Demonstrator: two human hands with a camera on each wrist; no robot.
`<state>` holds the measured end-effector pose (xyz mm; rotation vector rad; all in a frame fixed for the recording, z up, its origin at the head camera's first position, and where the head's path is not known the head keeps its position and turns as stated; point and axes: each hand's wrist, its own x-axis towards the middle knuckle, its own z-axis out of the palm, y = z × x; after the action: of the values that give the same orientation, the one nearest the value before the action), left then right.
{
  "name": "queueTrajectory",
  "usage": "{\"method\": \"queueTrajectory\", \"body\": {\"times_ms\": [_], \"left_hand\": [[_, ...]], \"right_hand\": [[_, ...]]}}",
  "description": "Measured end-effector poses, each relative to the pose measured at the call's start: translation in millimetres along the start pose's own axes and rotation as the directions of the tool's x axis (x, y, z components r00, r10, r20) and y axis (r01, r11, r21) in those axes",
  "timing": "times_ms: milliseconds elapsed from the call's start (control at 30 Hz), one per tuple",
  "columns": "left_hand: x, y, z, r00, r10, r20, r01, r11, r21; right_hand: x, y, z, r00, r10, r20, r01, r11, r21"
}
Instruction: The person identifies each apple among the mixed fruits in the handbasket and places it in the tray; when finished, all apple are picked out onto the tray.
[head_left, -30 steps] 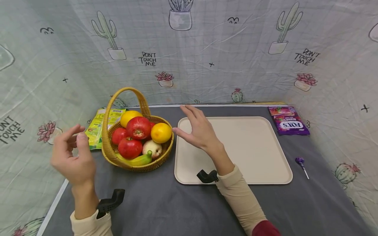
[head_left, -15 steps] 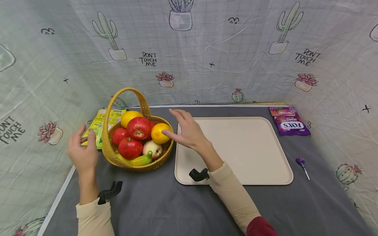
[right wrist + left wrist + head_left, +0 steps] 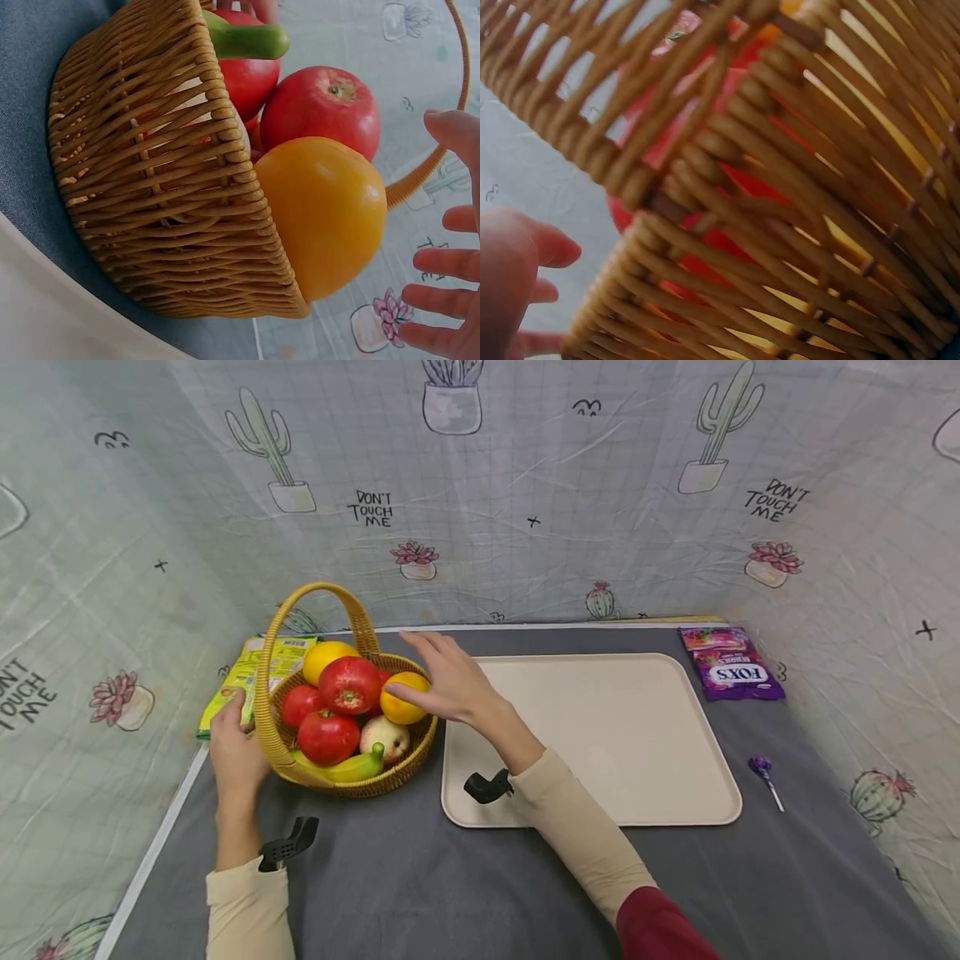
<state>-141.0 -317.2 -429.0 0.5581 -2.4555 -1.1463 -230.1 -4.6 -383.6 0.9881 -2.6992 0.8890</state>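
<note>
A wicker basket (image 3: 367, 789) with a tall arched handle holds red apples (image 3: 328, 737), two oranges, a pale round fruit (image 3: 385, 739) and a green-tipped banana (image 3: 352, 768). My left hand (image 3: 238, 752) is at the basket's left side, fingers loosely bent; whether it touches the wicker I cannot tell. In the left wrist view its fingers appear beside the basket wall (image 3: 780, 195). My right hand (image 3: 447, 685), fingers spread, hovers at the right rim, its thumb overlapping the near orange (image 3: 405, 703). The right wrist view shows a gap between that hand (image 3: 454, 277) and the orange (image 3: 322, 217).
A beige tray (image 3: 600, 743) lies right of the basket, beneath my right forearm. Farther right are a purple candy bag (image 3: 738, 672) and a purple-wrapped lollipop (image 3: 762, 768). Behind the basket lies a yellow-green packet (image 3: 228, 702). Patterned cloth surrounds the grey table (image 3: 390, 877).
My left hand has moved right, up to the basket's left side. Leftward over the basket's right rim my right hand has come. The basket and fruit stay in place.
</note>
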Motion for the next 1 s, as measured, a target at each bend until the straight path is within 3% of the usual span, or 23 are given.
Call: {"method": "queueTrajectory", "body": {"times_ms": [233, 433, 1000], "left_hand": [[1.9, -7.2, 5.8, 0.996, 0.088, 0.016, -0.089, 0.994, 0.062], [-1.4, -13.1, 10.9, 0.99, 0.14, -0.021, -0.137, 0.986, 0.096], [0.4, -16.0, 11.6, 0.995, 0.094, -0.032, -0.091, 0.993, 0.07]], "right_hand": [[10.0, -5.2, 3.6, 0.997, 0.019, 0.072, -0.017, 1.0, -0.026], [17.2, -11.2, 9.0, 0.996, 0.017, 0.09, -0.012, 0.998, -0.056], [34.4, -28.6, 22.4, 0.981, 0.034, 0.193, -0.009, 0.992, -0.13]]}}
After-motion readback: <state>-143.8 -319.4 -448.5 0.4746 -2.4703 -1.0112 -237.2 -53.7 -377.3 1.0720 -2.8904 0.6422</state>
